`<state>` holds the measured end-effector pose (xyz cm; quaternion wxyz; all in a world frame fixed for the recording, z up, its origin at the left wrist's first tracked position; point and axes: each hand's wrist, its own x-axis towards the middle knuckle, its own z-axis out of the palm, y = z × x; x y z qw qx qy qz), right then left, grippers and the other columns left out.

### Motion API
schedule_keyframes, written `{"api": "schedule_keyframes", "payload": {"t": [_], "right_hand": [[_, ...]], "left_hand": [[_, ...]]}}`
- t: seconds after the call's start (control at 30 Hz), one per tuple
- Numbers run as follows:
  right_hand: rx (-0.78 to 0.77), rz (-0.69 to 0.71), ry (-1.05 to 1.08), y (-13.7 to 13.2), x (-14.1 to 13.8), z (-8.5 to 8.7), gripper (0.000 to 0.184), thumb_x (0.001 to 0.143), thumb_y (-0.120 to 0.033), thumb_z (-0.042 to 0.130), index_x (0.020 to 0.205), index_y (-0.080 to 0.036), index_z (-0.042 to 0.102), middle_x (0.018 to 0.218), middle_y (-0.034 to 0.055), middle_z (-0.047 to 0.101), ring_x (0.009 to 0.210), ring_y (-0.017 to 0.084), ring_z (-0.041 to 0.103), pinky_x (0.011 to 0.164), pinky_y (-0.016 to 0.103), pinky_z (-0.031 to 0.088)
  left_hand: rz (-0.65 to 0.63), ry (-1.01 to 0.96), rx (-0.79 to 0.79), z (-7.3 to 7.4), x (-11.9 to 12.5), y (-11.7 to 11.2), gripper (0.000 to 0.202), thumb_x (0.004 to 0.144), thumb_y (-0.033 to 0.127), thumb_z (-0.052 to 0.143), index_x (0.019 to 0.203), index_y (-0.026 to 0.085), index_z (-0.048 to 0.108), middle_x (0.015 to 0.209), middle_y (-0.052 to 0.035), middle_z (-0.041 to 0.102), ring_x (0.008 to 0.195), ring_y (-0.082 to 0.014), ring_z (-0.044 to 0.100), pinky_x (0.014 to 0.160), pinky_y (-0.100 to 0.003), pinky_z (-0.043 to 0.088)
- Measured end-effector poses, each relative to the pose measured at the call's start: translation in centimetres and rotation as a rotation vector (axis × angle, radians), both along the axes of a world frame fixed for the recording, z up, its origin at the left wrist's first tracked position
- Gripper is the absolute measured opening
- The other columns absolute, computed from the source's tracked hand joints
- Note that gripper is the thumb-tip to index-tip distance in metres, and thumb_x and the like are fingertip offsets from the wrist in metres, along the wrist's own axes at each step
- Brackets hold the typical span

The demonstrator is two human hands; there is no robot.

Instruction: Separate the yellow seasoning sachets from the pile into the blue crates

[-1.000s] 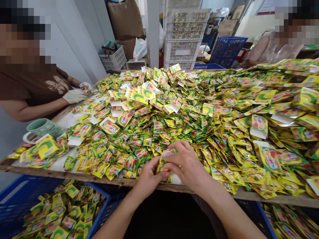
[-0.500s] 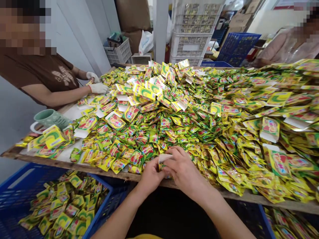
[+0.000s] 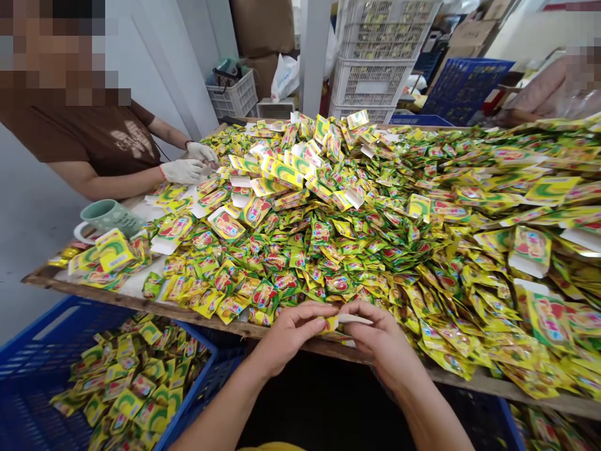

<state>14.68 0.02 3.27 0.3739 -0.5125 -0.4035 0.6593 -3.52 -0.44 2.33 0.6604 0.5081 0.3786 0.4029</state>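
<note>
A small yellow carton (image 3: 353, 319) with a white flap is between my hands at the table's front edge, mostly covered by fingers. My left hand (image 3: 297, 327) is closed, its thumb and fingers pinching the yellow end. My right hand (image 3: 381, 333) curls around the white flap side. Whether a sachet sits inside the carton, I cannot tell. Just beyond my hands spreads a deep heap of yellow and green sachets (image 3: 286, 260). Several flat printed cartons (image 3: 282, 172) with white flaps lie on top of that heap.
At left a co-worker's gloved hands (image 3: 183, 170) work over the heap. A green mug (image 3: 113, 216) stands at the left table edge (image 3: 94, 293). Below is a blue crate (image 3: 42, 332) of filled cartons. White crates (image 3: 366, 84) are stacked behind; another person sits far right.
My hands have moved slightly apart, and the carton has tipped from upright to nearly flat between them. The co-worker's gloved hands have come closer together. The view has shifted a little left.
</note>
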Motion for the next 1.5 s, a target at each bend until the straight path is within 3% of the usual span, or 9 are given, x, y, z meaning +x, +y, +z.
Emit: {"api": "schedule_keyframes", "payload": {"t": [0.2,0.4,0.6,0.7,0.8,0.97,1.13,1.33,1.5], "right_hand": [[-0.001,-0.041,-0.083,0.1,-0.3,0.1,0.012,0.064,-0.021,0.063,0.074,-0.016,0.066,0.054,-0.0074,0.041,0.039,0.002,0.021,0.037,0.019,0.013],[0.093,0.026,-0.123,1.8,-1.2,0.3,0.012,0.055,-0.014,0.055,0.062,-0.015,0.064,0.056,-0.0036,0.051,0.052,0.008,0.040,0.047,0.019,0.026],[0.072,0.111,-0.037,2.7,-1.7,0.1,0.007,0.059,-0.015,0.061,0.065,-0.015,0.063,0.053,-0.0059,0.047,0.048,0.006,0.036,0.043,0.018,0.027],[0.074,0.148,0.102,2.3,-1.7,0.6,0.021,0.068,-0.027,0.069,0.086,-0.017,0.069,0.072,-0.0013,0.060,0.056,0.008,0.048,0.046,0.018,0.041],[0.136,0.115,0.138,2.0,-1.9,0.7,0.024,0.068,-0.032,0.073,0.087,-0.017,0.071,0.081,0.0013,0.061,0.062,0.011,0.054,0.054,0.024,0.053],[0.198,-0.031,0.041,2.3,-2.3,0.2,0.017,0.071,-0.027,0.067,0.083,-0.019,0.075,0.079,0.0020,0.057,0.057,0.010,0.053,0.042,0.021,0.051],[0.318,-0.128,-0.058,2.0,-2.1,0.3,0.019,0.077,-0.027,0.063,0.089,-0.023,0.077,0.084,0.0036,0.055,0.062,0.010,0.054,0.043,0.018,0.050],[0.255,-0.163,-0.055,1.8,-2.0,-0.1,0.022,0.073,-0.036,0.071,0.085,-0.019,0.075,0.078,0.0030,0.058,0.060,0.011,0.055,0.045,0.021,0.054],[0.256,-0.190,-0.044,1.8,-1.9,-0.4,0.019,0.071,-0.034,0.073,0.080,-0.017,0.074,0.076,0.0008,0.056,0.055,0.010,0.056,0.045,0.024,0.055]], "left_hand": [[0.118,-0.056,-0.143,0.2,0.9,0.2,0.017,0.079,0.026,0.069,0.092,0.018,0.075,0.091,-0.0044,0.072,0.089,-0.0179,0.062,0.084,-0.026,0.043],[0.108,-0.199,-0.339,0.7,0.5,0.8,0.011,0.071,0.018,0.074,0.076,0.016,0.065,0.075,0.0025,0.061,0.072,-0.0092,0.053,0.069,-0.018,0.038],[0.137,-0.221,-0.396,0.9,0.2,1.4,0.011,0.072,0.016,0.071,0.075,0.016,0.060,0.074,0.0021,0.058,0.073,-0.0096,0.051,0.067,-0.018,0.037],[0.199,-0.221,-0.390,0.8,0.3,1.4,0.011,0.070,0.012,0.071,0.075,0.016,0.062,0.074,0.0011,0.061,0.075,-0.0107,0.054,0.070,-0.019,0.040],[0.240,-0.227,-0.362,0.1,0.5,1.0,0.017,0.072,0.019,0.074,0.087,0.016,0.067,0.086,-0.0021,0.067,0.083,-0.0133,0.060,0.076,-0.022,0.044],[0.485,-0.137,-0.120,-2.2,1.6,1.0,0.026,0.070,0.031,0.077,0.093,0.019,0.073,0.094,-0.0049,0.074,0.091,-0.0199,0.065,0.086,-0.029,0.048],[0.561,0.022,0.025,-2.9,2.9,1.4,0.031,0.082,0.041,0.063,0.102,0.019,0.073,0.105,-0.0078,0.073,0.104,-0.0247,0.064,0.097,-0.037,0.046],[0.459,0.085,0.016,-1.8,2.6,1.7,0.035,0.083,0.038,0.063,0.112,0.019,0.067,0.110,-0.0075,0.071,0.107,-0.0236,0.062,0.093,-0.034,0.048],[0.358,0.110,0.083,-1.9,1.6,2.4,0.014,0.080,0.028,0.068,0.090,0.020,0.069,0.089,-0.0018,0.072,0.085,-0.0158,0.066,0.079,-0.025,0.051]]}}
